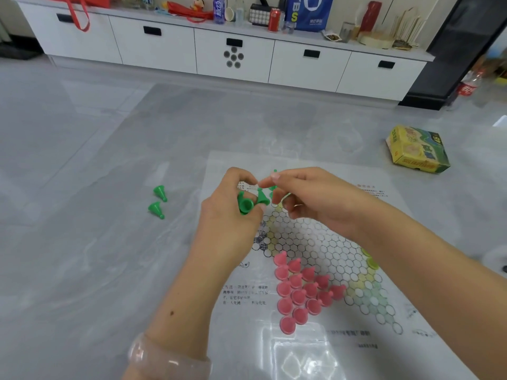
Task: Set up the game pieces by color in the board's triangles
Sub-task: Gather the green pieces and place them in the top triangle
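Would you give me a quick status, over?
Left hand grips green pieces; right hand pinches one. Pink pieces fill one triangle. Two green strays off board.

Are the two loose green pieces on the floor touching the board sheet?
Apart. The head view shows both green pieces lying on bare floor, left of the board sheet.

Green cone pieces (248, 201), pink pieces (301, 292), a white board (315, 237) printed with black-outlined circles, a yellow-and-green box (417, 149), grey marbled floor (82, 160).

Head-worn view, forward-down, close over board (315, 242)
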The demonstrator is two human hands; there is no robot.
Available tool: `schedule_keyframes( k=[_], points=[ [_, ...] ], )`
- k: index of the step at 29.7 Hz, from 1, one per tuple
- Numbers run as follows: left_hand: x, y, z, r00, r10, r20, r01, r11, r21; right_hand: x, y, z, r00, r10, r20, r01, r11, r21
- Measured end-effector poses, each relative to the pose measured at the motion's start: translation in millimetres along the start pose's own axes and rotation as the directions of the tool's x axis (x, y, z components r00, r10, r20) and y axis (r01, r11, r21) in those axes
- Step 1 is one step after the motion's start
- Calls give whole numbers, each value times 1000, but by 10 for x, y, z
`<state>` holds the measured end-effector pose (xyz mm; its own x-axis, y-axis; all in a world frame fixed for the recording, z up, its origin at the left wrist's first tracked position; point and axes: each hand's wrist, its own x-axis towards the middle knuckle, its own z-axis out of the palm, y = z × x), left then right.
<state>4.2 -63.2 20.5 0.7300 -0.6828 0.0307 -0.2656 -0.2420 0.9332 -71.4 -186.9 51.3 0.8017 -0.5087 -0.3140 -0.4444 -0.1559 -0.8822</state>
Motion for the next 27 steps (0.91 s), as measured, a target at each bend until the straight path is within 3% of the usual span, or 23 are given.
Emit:
schedule_keyframes(
  k=[9,17,20,24,27],
  points=[
    [9,-13,22,1000,-16,8,15,999,44,28,5,14,996,-94,5,95,994,-58],
    [22,-35,11,999,-27,-25,29,998,56,6,26,-10,992,-97,86,90,993,80],
    [19,-45,13,999,-27,-37,28,999,46,18,0,-72,992,-124,19,125,991,-41],
    [21,-47,1,997,-45,-59,48,998,43,132,-2,-313,950,-207,-232,122,935,-334],
    [27,-41,0,997,-60,-54,63,997,43,198,83,-360,942,-238,-235,101,873,-478]
  ],
)
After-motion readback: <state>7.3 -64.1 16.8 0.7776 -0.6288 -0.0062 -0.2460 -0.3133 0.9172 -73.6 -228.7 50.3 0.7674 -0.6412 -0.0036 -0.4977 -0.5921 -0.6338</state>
